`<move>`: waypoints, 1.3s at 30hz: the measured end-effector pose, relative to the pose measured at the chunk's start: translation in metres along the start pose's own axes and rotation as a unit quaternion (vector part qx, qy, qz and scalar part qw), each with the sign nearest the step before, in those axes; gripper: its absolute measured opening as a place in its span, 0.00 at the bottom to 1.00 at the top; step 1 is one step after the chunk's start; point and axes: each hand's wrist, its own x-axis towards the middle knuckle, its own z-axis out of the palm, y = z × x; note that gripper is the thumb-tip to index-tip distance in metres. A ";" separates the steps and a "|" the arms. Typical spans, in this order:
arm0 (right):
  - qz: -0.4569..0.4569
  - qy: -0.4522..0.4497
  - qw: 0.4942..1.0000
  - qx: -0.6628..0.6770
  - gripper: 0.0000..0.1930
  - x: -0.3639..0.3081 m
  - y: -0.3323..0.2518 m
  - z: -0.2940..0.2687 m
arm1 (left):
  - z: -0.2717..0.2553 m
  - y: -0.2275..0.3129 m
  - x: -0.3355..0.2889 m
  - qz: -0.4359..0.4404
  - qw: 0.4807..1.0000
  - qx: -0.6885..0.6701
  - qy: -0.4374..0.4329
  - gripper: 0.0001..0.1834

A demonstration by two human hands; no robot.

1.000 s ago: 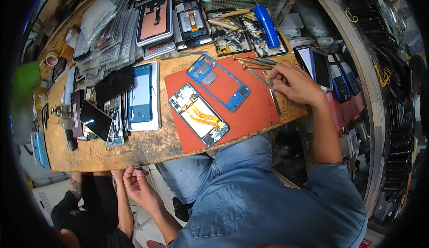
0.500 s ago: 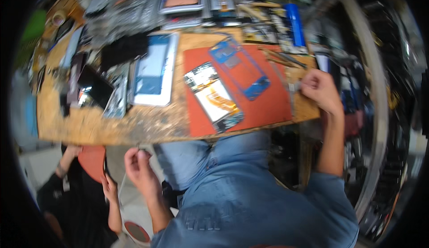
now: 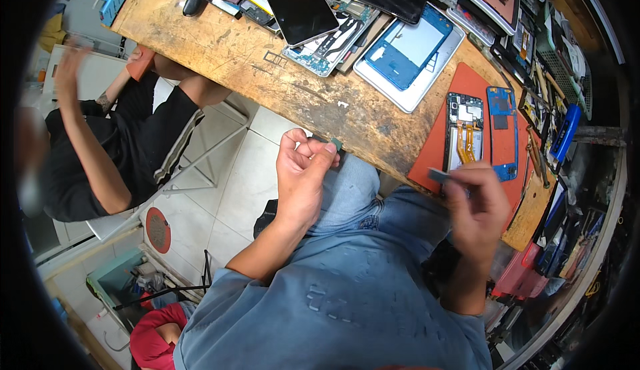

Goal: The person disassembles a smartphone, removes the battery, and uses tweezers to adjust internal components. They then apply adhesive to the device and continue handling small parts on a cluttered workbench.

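My left hand point(image 3: 300, 180) is closed in front of the bench's near edge. Thumb and fingers pinch a small dark green piece point(image 3: 336, 145), mostly covered by the fingertips. My right hand point(image 3: 475, 203), slightly blurred, is closed on a small flat grey blade-like piece point(image 3: 437, 175) whose tip points left. It hovers over the near part of an orange-red mat point(image 3: 433, 150). An opened phone point(image 3: 465, 127) with gold ribbon cables lies on that mat. Beside it is a blue phone frame point(image 3: 503, 133).
Stacked phones point(image 3: 298, 7) and a silver tablet-like panel point(image 3: 410, 97) bearing a blue frame point(image 3: 407, 53) lie farther back. Tools and a blue cylinder point(image 3: 565, 133) stand at right. Another person point(image 3: 100, 143) sits at left, one arm raised; a red-clothed person point(image 3: 157, 337) is lower left.
The view has swung left, so the bench appears tilted and shifted right. My right hand has come from the mat's right side to its near edge. The person at left has raised an arm.
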 end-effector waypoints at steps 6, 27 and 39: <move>-0.204 -0.051 0.975 -0.067 0.15 0.032 0.000 0.085 | 0.004 -0.002 0.001 -0.026 0.999 -0.046 -0.003 0.20; -0.355 -0.168 0.880 -0.269 0.16 0.051 -0.009 0.103 | -0.002 0.002 0.003 -0.071 0.992 -0.106 -0.015 0.20; -0.327 -0.199 0.885 -0.264 0.13 0.044 -0.012 0.094 | 0.002 0.003 0.001 -0.050 0.997 -0.065 -0.012 0.21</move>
